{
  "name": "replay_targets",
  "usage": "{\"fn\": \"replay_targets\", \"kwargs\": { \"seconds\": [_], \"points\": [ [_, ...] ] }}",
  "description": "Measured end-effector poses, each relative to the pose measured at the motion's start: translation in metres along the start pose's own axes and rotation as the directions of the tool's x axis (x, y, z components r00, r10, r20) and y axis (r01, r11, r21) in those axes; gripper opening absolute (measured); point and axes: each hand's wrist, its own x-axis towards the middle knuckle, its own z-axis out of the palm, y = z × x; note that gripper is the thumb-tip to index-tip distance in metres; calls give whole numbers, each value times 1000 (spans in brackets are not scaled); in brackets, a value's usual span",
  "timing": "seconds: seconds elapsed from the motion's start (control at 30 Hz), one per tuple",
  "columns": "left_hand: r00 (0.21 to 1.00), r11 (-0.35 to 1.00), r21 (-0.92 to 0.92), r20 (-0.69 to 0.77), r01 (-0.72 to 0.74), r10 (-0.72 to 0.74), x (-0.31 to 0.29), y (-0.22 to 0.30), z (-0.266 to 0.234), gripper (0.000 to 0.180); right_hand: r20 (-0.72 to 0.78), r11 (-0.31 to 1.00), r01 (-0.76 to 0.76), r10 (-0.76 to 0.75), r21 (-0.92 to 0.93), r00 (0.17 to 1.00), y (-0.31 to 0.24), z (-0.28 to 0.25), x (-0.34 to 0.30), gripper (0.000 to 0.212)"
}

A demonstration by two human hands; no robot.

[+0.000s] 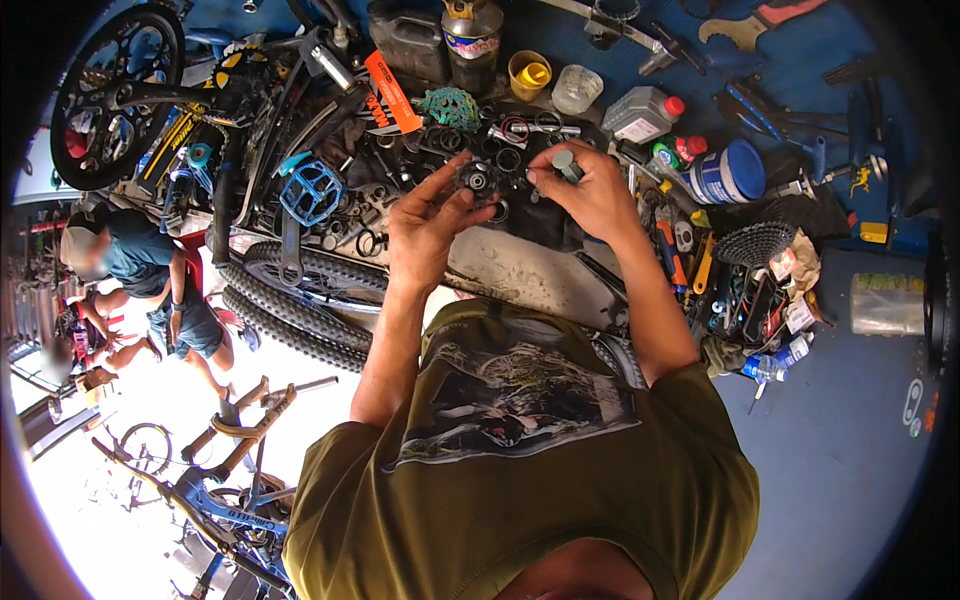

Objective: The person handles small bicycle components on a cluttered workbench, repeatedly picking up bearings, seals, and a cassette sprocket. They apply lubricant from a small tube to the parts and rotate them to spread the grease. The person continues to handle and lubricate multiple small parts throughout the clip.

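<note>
Centrally, the left fingers [442, 182] pinch a dark round metal part [478, 181] over the cluttered desk [530, 265], the right fingers [595, 163] a grey-green round-headed piece [567, 165]; black rings [508, 159] crowd beyond, while a pale strip leaves room nearside.

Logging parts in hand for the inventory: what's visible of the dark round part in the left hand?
The dark round part is small, with a paler, shiny ringed centre, like a bearing or hub insert; it looks like metal. The ringed face is turned toward the camera. The left hand holds it by its left side, fingers partly covering the edge, above the cluttered bench. The right hand is just to its right, apparently not touching. Finer detail is too small to tell.
</note>
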Motion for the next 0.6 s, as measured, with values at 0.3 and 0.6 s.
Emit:
{"fn": "replay_targets", "kwargs": {
  "seconds": [0.3,0.6],
  "points": [
    [999,998,40,7,-38,38,-3,3,8,44,81,997,45,-50,66,995,-40,15,1,18],
    [997,995,63,7,-82,82,-7,-3,5,38,68,999,-7,5,41,998,-43,26,0,21]
  ]
}}
